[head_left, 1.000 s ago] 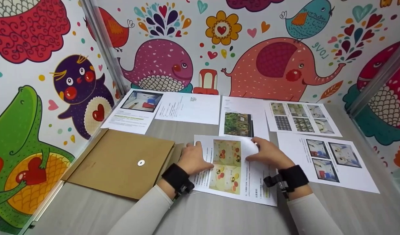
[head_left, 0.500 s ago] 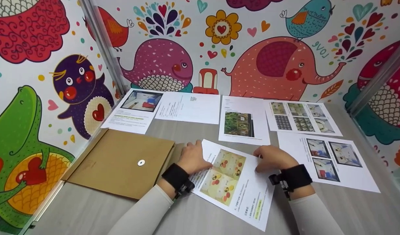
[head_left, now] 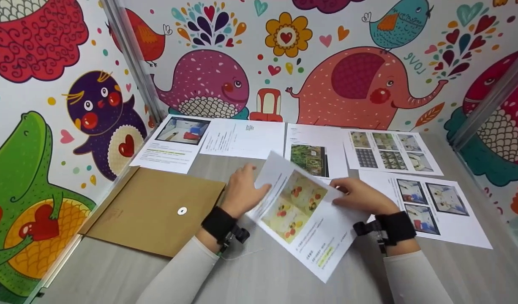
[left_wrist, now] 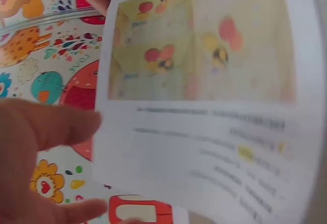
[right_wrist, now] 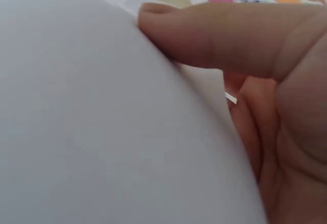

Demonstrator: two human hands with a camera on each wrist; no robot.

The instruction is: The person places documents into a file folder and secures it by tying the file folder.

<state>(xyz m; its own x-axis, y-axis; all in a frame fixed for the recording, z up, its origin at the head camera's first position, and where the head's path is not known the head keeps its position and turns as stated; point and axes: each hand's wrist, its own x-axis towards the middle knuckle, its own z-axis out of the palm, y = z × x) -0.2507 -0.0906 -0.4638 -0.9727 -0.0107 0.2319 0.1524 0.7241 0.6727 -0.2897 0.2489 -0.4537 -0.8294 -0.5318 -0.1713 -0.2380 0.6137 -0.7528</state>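
Left hand (left_wrist: pixel 36 152) fingers beside a blurred printed sheet (left_wrist: pixel 214 106) with yellow pictures.

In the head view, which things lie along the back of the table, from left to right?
Sheet with room photo → text-only sheet → sheet with green photo → sheet with six small photos.

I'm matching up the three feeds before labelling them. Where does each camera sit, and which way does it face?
Head: worn on the head, looks forward and down at the table; both forearms, left hand and right hand show.
Left wrist: looks along the left hand at the printed sheet; fingers show.
Right wrist: pressed close behind the sheet; thumb and palm show.
Shared: all three show that sheet.
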